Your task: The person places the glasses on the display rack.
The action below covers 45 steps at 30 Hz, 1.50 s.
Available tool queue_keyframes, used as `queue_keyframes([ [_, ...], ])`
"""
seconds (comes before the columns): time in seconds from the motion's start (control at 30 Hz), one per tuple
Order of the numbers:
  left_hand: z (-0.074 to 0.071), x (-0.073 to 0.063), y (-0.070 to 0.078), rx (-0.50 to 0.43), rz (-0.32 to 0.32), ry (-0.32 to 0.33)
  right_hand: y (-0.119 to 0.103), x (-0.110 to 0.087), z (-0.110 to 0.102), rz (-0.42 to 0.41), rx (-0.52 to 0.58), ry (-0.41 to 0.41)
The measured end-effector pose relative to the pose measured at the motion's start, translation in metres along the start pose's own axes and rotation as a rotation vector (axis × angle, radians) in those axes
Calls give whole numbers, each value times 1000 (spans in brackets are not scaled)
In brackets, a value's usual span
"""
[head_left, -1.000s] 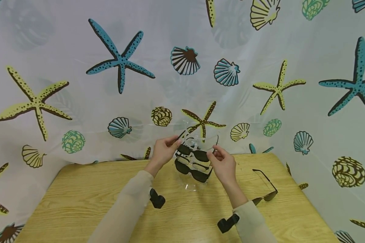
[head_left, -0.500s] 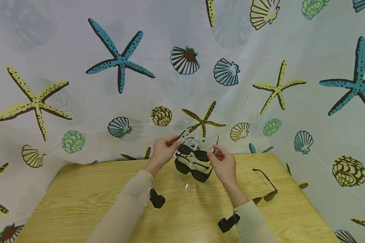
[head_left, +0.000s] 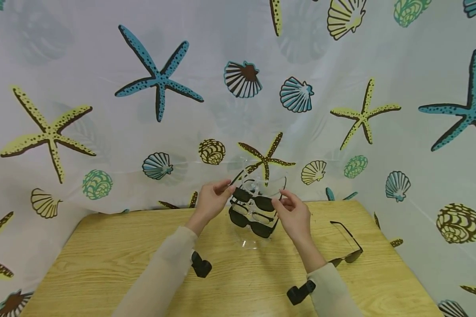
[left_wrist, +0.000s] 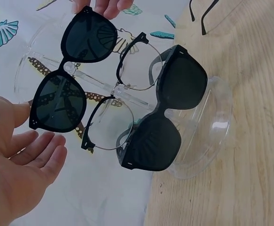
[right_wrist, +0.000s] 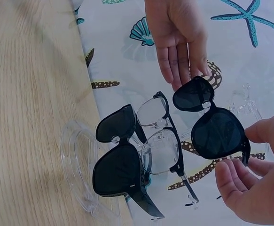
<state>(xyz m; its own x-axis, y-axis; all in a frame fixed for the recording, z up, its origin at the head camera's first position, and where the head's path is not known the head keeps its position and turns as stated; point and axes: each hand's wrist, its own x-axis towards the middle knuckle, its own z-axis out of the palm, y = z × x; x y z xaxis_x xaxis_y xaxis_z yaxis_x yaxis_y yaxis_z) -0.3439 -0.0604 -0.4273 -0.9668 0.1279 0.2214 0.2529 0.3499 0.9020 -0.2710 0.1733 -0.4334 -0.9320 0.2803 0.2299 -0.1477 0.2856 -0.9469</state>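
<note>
Black sunglasses (head_left: 263, 203) sit at the upper level of a clear plastic display stand (head_left: 249, 243). My left hand (head_left: 211, 201) pinches their left temple by the hinge, thumb on the near side, other fingers loosely bent below in the left wrist view. At the opposite hinge, my right hand (head_left: 294, 216) pinches the right temple between thumb and fingers. Below them on the stand are half-rim clear glasses (right_wrist: 160, 149), and lower still a second pair of black sunglasses (left_wrist: 186, 80). The stand's transparent upper parts are hard to make out.
Another pair of sunglasses (head_left: 353, 255) lies on the wooden table (head_left: 115, 259) at the right, temples unfolded, partly hidden by my right forearm. A white cloth (head_left: 222, 119) printed with starfish and shells hangs behind the table and along its sides.
Both forearms have shifted very slightly outward, and the head view has moved a touch. The held sunglasses stay at the same level on the stand.
</note>
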Motion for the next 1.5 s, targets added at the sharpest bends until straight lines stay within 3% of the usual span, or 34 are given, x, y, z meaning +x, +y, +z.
queue_keyframes([
  [0.2,5,-14,-5,56,-6,76,3,-6,-8,-21,-35,-10],
  [0.43,20,-39,-11,3,-44,205,11,-12,-30,-19,-59,-16],
  [0.57,34,-59,-14,-25,-72,216,21,-17,-50,-10,-74,-9],
  [0.7,55,-81,-12,-47,-54,140,33,-21,-72,23,-94,7],
  [1.0,118,-122,3,-138,29,-162,64,-26,-123,94,-208,52],
  [1.17,149,-129,8,-184,13,-256,81,-30,-148,128,-277,106],
  [1.33,173,-129,9,-195,-7,-284,91,-31,-167,171,-341,107],
  [1.5,193,-127,6,-202,-38,-303,99,-29,-183,161,-413,129],
])
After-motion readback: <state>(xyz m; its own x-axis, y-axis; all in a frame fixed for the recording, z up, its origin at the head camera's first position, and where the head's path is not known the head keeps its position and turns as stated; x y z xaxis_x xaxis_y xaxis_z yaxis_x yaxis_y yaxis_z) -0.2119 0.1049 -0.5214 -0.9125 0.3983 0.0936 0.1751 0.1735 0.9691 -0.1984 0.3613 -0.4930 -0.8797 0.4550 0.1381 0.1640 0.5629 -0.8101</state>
